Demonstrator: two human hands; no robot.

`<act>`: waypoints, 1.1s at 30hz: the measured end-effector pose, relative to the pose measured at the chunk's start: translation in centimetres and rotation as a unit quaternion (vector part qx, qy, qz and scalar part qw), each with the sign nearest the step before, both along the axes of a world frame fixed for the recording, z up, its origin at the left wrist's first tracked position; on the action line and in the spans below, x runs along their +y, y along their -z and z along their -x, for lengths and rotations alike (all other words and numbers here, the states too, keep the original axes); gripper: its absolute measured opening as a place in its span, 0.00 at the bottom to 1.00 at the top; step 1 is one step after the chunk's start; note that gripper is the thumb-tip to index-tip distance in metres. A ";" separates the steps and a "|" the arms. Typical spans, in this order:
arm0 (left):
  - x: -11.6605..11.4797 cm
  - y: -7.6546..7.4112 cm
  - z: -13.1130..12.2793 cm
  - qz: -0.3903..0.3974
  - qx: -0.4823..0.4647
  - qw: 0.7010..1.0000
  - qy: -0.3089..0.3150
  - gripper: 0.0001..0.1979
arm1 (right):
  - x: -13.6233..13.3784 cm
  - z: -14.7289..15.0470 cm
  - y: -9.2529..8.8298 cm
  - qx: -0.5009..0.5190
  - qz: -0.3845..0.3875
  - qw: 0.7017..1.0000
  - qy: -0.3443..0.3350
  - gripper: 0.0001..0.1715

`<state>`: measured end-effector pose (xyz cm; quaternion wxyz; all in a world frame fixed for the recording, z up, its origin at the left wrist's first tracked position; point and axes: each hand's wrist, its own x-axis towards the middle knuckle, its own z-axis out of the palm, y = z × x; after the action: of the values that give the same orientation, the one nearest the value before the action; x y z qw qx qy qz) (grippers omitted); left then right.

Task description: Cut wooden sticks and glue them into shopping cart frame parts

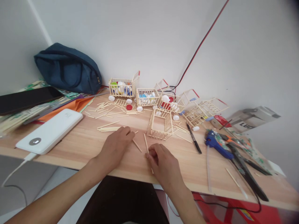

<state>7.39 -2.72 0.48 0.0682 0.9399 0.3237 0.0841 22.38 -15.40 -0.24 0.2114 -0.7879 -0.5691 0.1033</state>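
My left hand (116, 147) lies palm down on the wooden table (77, 146), fingers curled, fingertips by a short wooden stick (136, 145). My right hand (163, 165) rests near the front edge with its fingers pinched on the near end of a long thin stick (146, 142). Just beyond both hands stands an unfinished cart frame of sticks (160, 124). Loose sticks (109, 127) lie scattered to the left of it.
Several stick carts (122, 88) filled with bottle caps line the wall. A white power bank (50, 130) and a dark blue bag (67, 68) are at the left. A black pen (193, 138), a blue glue gun (217, 143) and pliers (245, 169) lie at the right.
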 end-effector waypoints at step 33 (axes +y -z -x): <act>0.0 0.4 -0.4 0.010 -0.071 0.997 -0.033 0.11 | 0.2 0.0 -1.0 -0.067 0.089 0.994 0.016 0.07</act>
<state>7.83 -2.69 0.04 0.0982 0.9196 0.3496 0.1496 22.43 -15.24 0.75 0.1038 -0.8175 -0.5582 0.0969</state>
